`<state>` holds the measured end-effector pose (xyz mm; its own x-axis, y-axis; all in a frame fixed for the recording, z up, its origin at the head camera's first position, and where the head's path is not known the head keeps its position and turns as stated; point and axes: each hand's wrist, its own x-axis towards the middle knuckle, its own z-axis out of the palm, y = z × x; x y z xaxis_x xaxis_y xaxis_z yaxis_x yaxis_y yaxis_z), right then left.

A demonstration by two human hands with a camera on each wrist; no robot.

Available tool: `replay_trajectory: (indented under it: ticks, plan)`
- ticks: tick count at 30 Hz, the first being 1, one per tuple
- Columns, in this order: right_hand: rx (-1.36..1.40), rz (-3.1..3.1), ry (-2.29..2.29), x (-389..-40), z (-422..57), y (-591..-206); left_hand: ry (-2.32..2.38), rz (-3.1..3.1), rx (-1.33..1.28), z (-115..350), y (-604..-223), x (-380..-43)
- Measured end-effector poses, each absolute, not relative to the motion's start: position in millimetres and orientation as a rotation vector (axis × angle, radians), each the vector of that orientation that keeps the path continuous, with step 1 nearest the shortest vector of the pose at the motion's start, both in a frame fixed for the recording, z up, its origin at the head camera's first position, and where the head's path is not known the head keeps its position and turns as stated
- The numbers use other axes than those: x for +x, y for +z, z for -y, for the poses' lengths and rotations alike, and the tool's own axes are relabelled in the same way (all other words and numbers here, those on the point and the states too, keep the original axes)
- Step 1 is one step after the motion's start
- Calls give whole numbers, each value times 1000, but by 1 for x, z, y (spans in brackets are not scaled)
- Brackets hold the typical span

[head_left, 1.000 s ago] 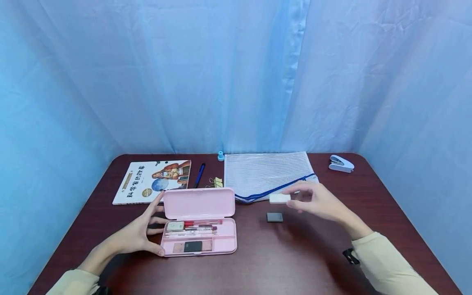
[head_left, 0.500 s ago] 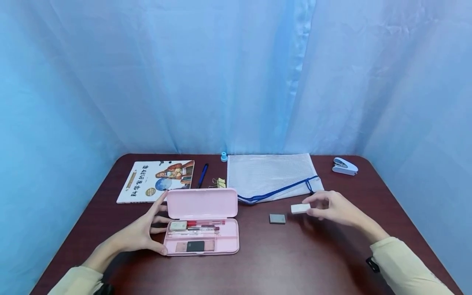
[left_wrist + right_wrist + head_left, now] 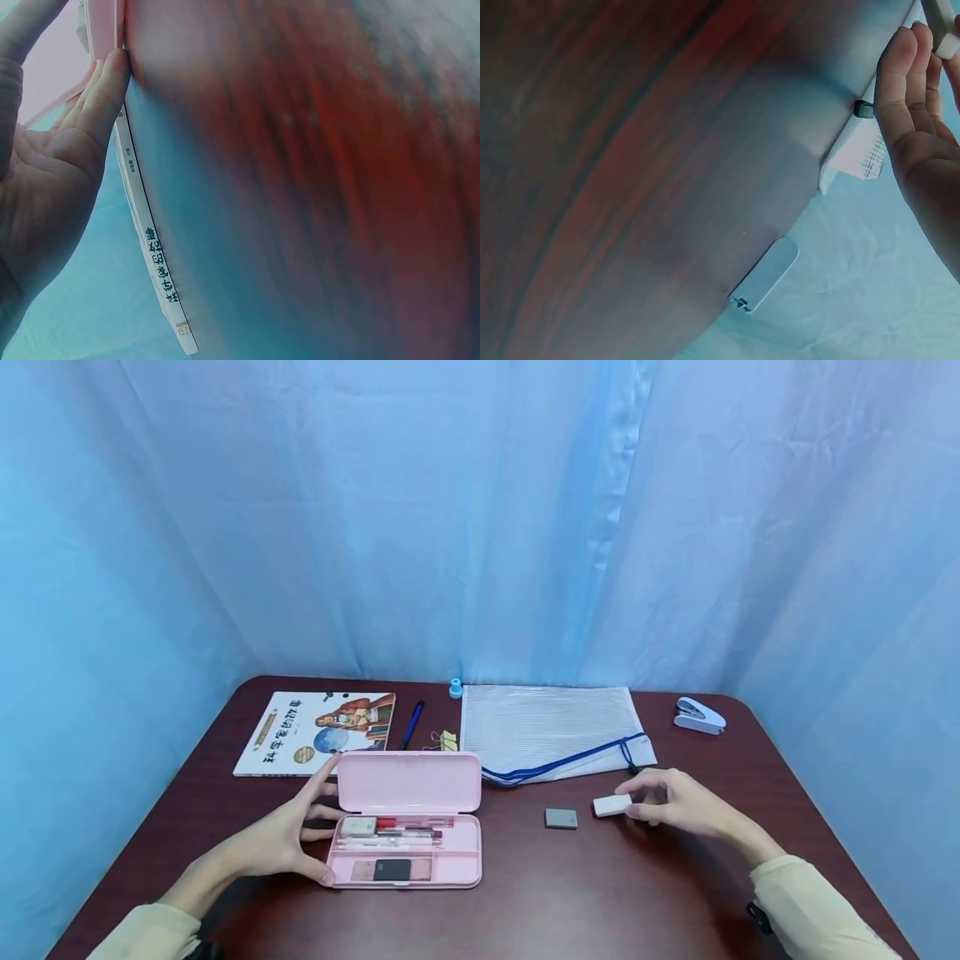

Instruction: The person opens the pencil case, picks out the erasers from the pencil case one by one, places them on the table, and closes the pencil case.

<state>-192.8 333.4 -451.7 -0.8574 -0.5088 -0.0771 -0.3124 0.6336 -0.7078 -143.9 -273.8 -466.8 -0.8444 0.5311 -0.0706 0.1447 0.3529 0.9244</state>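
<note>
A pink pencil case (image 3: 459,867) lies with its lid raised, holding several pens, a whitish block and a dark-sleeved piece. My left hand (image 3: 272,839) is at its left side: the thumb touches the front corner, the index finger reaches the lid's edge. In the left wrist view, extended fingers (image 3: 105,94) rest against the case. Between thumb and fingertips, my right hand (image 3: 678,804) pinches a white eraser (image 3: 611,806) at or just above the table; contact is unclear. Left of it lies a small grey rectangular block (image 3: 561,818). The right wrist view shows only one end of the eraser (image 3: 943,34).
A mesh zip pouch (image 3: 551,727) with a blue cord lies at the back. Left of it are a binder clip (image 3: 448,741), a blue pen (image 3: 412,725), a light-blue cap-like piece (image 3: 455,688) and a book (image 3: 300,735). A white stapler (image 3: 699,717) sits back right.
My right hand has carried the white eraser rightward and down, from above the grey block to a spot right of it. The left hand has stayed at the pencil case.
</note>
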Motion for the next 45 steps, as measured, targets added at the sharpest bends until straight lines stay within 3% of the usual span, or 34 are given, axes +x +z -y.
replay_trajectory:
  ticks: [45]
  plan:
    - [-519,-2482,-1123,-203,-332,-463,1460,-2282,562,275,-466,-144]
